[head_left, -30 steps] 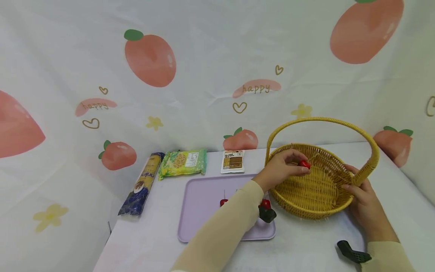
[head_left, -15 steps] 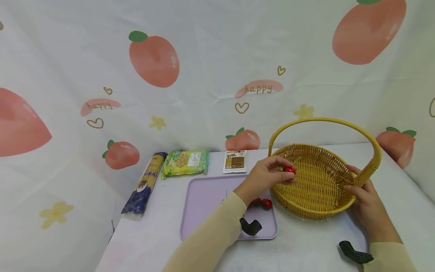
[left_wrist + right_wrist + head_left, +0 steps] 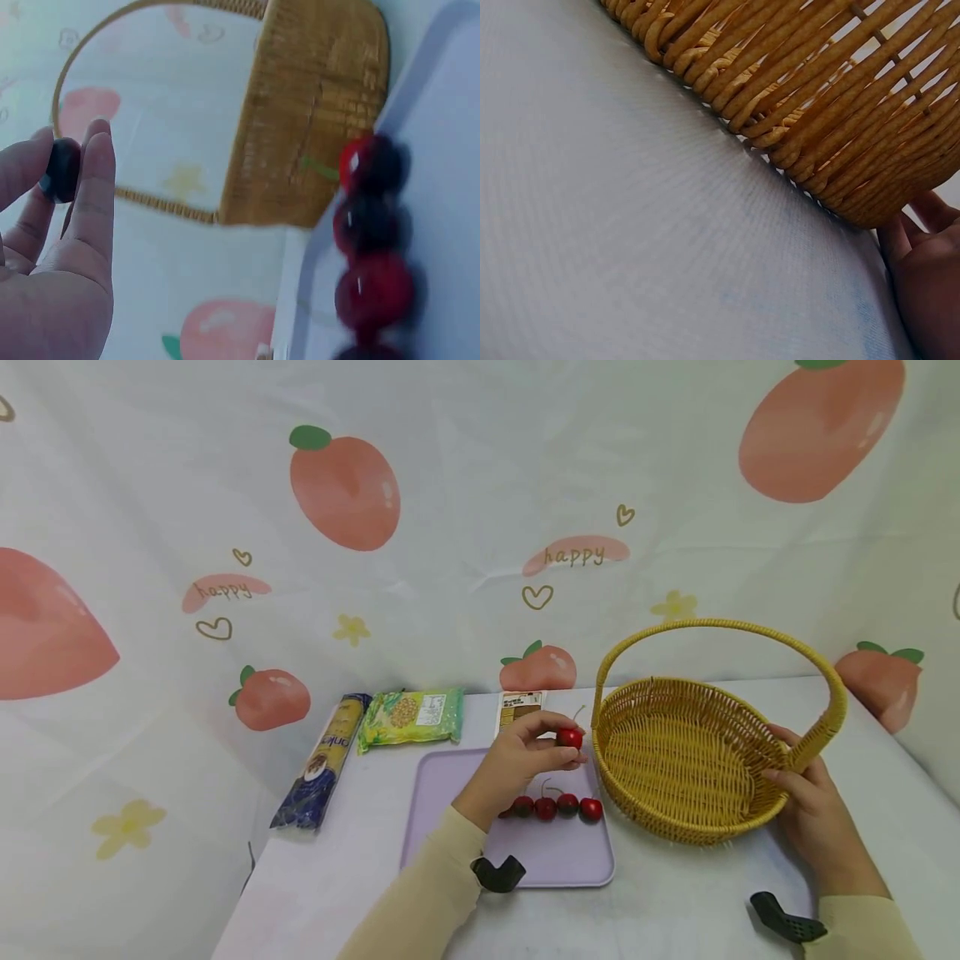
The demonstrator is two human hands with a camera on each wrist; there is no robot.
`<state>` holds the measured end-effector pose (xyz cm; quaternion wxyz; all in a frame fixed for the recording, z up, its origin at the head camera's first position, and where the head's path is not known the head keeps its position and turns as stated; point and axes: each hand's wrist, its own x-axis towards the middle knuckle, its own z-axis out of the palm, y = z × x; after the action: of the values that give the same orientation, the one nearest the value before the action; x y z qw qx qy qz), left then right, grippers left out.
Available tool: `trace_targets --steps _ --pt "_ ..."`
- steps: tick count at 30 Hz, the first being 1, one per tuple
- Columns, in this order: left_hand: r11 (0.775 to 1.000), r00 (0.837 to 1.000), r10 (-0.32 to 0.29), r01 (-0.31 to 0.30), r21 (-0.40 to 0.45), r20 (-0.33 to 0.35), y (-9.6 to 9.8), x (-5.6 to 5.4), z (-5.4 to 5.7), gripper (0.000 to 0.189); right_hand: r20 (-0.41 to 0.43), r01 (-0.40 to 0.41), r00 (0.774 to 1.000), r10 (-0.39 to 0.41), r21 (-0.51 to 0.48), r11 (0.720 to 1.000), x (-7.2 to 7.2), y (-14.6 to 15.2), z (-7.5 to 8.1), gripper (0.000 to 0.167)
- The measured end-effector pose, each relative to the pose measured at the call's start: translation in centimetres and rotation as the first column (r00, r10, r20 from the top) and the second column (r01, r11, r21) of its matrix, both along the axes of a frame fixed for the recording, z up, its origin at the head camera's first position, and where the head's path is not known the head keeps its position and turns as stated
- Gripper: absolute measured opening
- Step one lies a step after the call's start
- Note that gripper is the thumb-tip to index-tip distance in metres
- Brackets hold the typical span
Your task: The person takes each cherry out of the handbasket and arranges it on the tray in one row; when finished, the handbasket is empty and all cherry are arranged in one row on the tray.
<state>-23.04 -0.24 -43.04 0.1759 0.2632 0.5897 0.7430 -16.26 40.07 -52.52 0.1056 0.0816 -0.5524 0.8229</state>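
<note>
My left hand (image 3: 516, 767) pinches a red cherry (image 3: 571, 738) with a thin stem between thumb and fingers, above the back right part of the lilac tray (image 3: 573, 862). In the left wrist view the same cherry (image 3: 61, 171) looks dark against the light. Several more cherries (image 3: 546, 808) lie in a row on the tray, partly hidden at the left end by my hand. My right hand (image 3: 813, 810) grips the right rim of the yellow woven basket (image 3: 652, 822), by the foot of its tall handle. In the right wrist view, the fingers meet the lower basket wall (image 3: 825, 142).
Behind the tray lie a long blue and gold packet (image 3: 322, 764), a green and yellow bag (image 3: 411, 718) and a small brown and white packet (image 3: 517, 703), partly covered by my left hand. A white cloth (image 3: 442, 527) with peach prints hangs behind the table.
My left hand has moved left with the cherry, from over the basket to over the tray, uncovering more of the cherry row. My right hand has stayed on the basket.
</note>
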Motion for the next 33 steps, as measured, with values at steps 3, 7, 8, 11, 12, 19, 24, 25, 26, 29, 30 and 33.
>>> trace_targets --steps 3,7,8,11,12,19,24,25,26,29,30,33 --pt "0.999 0.999 0.048 -0.048 -0.010 0.001 -2.0 0.0 -0.3 0.030 -0.012 -0.002 1.000 0.002 -0.012 1.000 0.0 -0.1 -0.1 0.060" --pt "0.988 0.989 0.144 -0.145 -0.052 -0.026 -4.6 0.0 -0.6 0.032 -0.005 0.004 1.000 -0.004 -0.010 1.000 0.0 0.0 0.0 0.060" --pt "0.984 0.985 0.167 -0.169 -0.065 -0.036 -5.2 0.0 -0.7 0.033 0.001 0.009 1.000 -0.009 0.001 1.000 0.0 0.0 0.0 0.060" --pt "0.967 0.973 0.228 -0.232 -0.108 -0.048 -7.0 0.1 -1.1 0.035 0.028 0.023 0.999 -0.024 0.035 0.999 0.0 0.0 0.1 0.060" --pt "0.962 0.970 0.240 -0.244 -0.120 -0.046 -7.5 0.1 -1.3 0.035 0.037 0.028 0.999 -0.030 0.046 0.999 0.0 0.0 0.1 0.060" --pt "0.929 0.949 0.314 -0.305 -0.211 0.011 -10.3 0.9 -2.6 0.032 0.034 0.029 0.999 -0.030 0.052 0.998 -0.1 0.0 0.2 0.060" --pt "0.906 0.930 0.365 -0.342 -0.250 0.051 -11.5 1.4 -3.9 0.034 0.001 0.023 1.000 -0.023 0.038 0.999 -0.1 -0.2 0.2 0.061" --pt "0.898 0.924 0.378 -0.353 -0.261 0.052 -11.7 1.5 -4.2 0.034 0.001 0.023 1.000 -0.024 0.037 0.999 -0.1 -0.2 0.2 0.061" --pt "0.891 0.920 0.389 -0.363 -0.274 0.047 -11.8 1.6 -4.4 0.034 0.002 0.023 1.000 -0.023 0.035 0.999 -0.1 -0.2 0.2 0.061" --pt "0.866 0.906 0.422 -0.389 -0.314 0.043 -12.3 2.1 -5.0 0.033 0.010 0.020 1.000 -0.020 0.031 0.999 -0.1 -0.2 0.2 0.060" --pt "0.861 0.903 0.427 -0.391 -0.325 0.044 -12.4 2.2 -5.3 0.033 0.010 0.020 1.000 -0.021 0.030 0.999 -0.1 -0.2 0.1 0.060" --pt "0.861 0.905 0.421 -0.376 -0.344 0.063 -12.6 2.6 -5.9 0.033 0.001 0.021 1.000 -0.021 0.022 1.000 -0.1 -0.2 0.1 0.060"
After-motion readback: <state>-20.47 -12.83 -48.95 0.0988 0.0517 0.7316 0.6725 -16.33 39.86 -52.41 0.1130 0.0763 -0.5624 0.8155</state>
